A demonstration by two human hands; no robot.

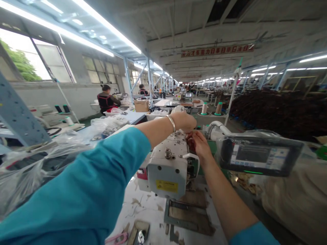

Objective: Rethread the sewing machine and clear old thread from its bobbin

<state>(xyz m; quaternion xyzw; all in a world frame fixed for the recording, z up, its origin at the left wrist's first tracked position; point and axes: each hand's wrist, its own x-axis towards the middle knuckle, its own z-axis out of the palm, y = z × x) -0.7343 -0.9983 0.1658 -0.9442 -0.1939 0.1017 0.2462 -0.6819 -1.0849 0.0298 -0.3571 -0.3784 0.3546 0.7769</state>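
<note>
The white industrial sewing machine head (167, 149) stands right ahead, a yellow caution label on its front. Over its far end reaches my left hand (186, 121), wrist bent and fingers curled, with a silver bangle on the wrist. My right hand (200, 144) is on the machine's right side, thumb and fingertips drawn together close to the left hand. Whatever the fingers pinch is too small or hidden to make out. Below the head, a dark metal clamp frame (182, 221) lies on the worn white table (150, 207).
To the right is a lit control screen (257, 156) in plastic wrap. Two thread cones, white (204, 109) and brown (218, 109), stand behind. Pink-handled snips (119, 238) and a small tray (133, 234) lie in front. Plastic-wrapped bundles (43, 166) fill the left; a co-worker (107, 98) sits beyond.
</note>
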